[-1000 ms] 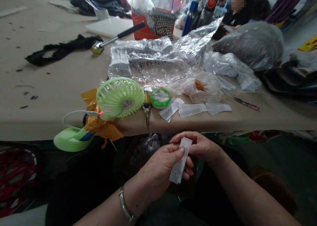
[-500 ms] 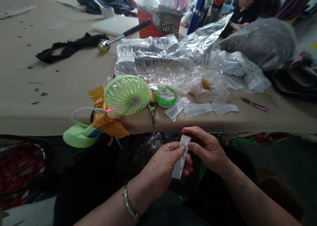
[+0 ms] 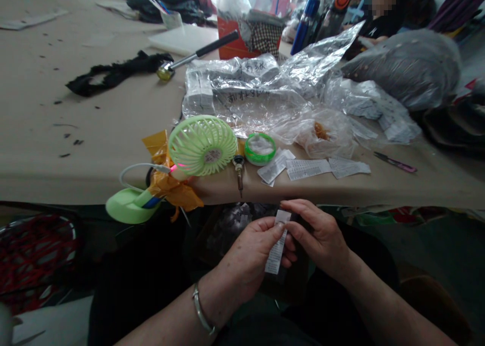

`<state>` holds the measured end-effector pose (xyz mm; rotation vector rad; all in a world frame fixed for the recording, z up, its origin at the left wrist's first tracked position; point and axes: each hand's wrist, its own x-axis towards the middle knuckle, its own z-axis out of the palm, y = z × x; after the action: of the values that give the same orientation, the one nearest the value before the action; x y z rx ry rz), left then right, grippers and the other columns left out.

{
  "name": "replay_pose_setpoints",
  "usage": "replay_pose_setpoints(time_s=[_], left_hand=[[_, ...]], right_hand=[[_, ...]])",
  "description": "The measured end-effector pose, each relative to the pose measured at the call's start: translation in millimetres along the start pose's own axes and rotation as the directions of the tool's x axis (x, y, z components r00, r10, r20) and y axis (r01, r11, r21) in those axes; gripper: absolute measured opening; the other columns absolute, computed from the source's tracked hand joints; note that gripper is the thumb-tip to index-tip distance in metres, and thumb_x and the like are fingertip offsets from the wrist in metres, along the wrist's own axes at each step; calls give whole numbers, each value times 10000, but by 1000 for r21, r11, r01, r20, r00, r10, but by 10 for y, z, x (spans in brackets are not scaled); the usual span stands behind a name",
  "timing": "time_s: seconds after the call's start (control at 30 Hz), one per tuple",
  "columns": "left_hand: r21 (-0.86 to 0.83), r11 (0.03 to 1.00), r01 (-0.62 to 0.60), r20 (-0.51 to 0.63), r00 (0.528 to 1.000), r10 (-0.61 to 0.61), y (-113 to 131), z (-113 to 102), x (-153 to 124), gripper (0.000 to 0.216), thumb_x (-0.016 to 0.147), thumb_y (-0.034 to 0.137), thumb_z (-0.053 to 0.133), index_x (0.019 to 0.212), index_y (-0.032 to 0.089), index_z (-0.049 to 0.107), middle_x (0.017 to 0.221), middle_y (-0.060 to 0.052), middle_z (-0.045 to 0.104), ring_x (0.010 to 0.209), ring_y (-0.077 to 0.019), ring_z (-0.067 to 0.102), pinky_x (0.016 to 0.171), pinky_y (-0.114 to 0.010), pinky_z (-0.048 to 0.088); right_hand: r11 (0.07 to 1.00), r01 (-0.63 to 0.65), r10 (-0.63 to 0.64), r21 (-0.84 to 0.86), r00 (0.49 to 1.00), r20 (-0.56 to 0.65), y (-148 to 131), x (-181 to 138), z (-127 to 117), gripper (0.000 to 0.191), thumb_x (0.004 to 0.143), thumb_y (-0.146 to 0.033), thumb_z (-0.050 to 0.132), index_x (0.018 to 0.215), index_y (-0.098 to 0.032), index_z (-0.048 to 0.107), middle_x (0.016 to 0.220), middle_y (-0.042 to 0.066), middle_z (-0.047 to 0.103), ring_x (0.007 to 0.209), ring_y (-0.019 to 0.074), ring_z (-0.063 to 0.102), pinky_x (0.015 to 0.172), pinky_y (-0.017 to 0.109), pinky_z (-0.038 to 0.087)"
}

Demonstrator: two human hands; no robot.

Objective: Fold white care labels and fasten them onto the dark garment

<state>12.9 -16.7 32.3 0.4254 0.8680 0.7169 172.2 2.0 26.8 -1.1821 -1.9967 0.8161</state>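
Note:
A narrow white label strip with printed text [image 3: 276,255] stands tilted between the thumb and fingers of my left hand [image 3: 252,250], which is closed on it. The thumb presses its upper part, and fingertips show behind its right edge. Close on the right is my right hand [image 3: 322,237]. Its thumb tip touches or nearly touches the label's edge, while the forefinger reaches past the top end, apart from the thumb. Beyond the hands, more printed labels [image 3: 308,169] lie along the table's front edge, beside a green round tub of white wadding [image 3: 260,149].
A soldering iron [image 3: 239,177] points over the table edge [image 3: 341,192], next to a green fan [image 3: 202,146] taped there. Behind lie clear plastic bags [image 3: 246,101], a hammer-like tool [image 3: 200,53] and pink-handled tweezers or snips [image 3: 396,162]. A person [image 3: 390,12] sits at the back right.
The whole view has shifted, so the table things appear slightly further right. My right forefinger and thumb have drawn slightly nearer the label's top; my left hand keeps its hold.

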Motion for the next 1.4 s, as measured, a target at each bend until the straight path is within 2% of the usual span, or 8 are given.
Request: replay_pose_setpoints(time_s=[0.17,0.27,0.4,0.6,0.83,1.07,1.23,1.4], left_hand=[[27,999,-33,-42,999,34,-11,-26,-18,214,853,338,545,858,133,607,649,-1,596,492,-69,530,491,-183,401],[67,996,-63,-63,996,67,-10,-40,-36,226,849,346,544,801,132,601,631,-5,595,503,-79,530,507,-194,414],[107,989,-106,-97,988,116,12,-54,-74,210,852,329,529,785,142,596,613,1,583,524,-90,524,530,-205,419],[291,930,-226,-137,952,274,84,-158,-125,223,856,282,509,712,147,612,616,9,569,578,-99,502,571,-208,399],[580,725,-372,-223,783,581,161,-418,-202,143,819,225,555,842,198,693,785,1,677,731,-141,577,673,-226,433],[760,546,-352,-197,676,710,280,-500,-213,127,821,220,562,834,200,686,719,13,684,663,-127,598,619,-204,439],[826,455,-334,-147,652,744,315,-517,-187,153,841,223,533,803,188,676,658,17,650,602,-111,571,581,-195,421],[818,458,-347,-143,648,748,333,-508,-190,154,837,229,536,786,201,678,638,25,643,587,-113,563,561,-192,414]], right_hand=[[824,-341,350,452,934,68,-6,67,64,163,827,-315,626,958,-217,627,834,-8,663,724,110,613,681,215,488],[720,-421,404,552,901,160,-1,133,129,139,786,-320,668,792,-188,626,692,-29,616,607,81,541,591,188,448],[683,-425,401,594,898,181,1,192,219,154,778,-306,660,718,-175,604,661,-25,597,577,83,510,566,201,432],[735,-377,339,564,924,176,-148,293,313,140,784,-300,625,721,-179,596,680,-13,606,584,102,524,561,219,442],[942,-170,158,291,985,64,-341,476,423,98,801,-222,563,725,-174,601,677,-12,562,636,112,504,590,218,421],[977,-110,106,182,994,31,-366,584,486,106,805,-205,555,720,-173,609,619,-31,553,579,90,490,543,188,403],[984,-92,91,151,996,10,-363,605,491,105,800,-200,550,721,-175,614,615,-30,565,571,93,506,540,189,412],[984,-82,83,159,997,1,-357,605,494,110,809,-206,547,724,-176,611,615,-29,563,576,95,510,540,192,413]])
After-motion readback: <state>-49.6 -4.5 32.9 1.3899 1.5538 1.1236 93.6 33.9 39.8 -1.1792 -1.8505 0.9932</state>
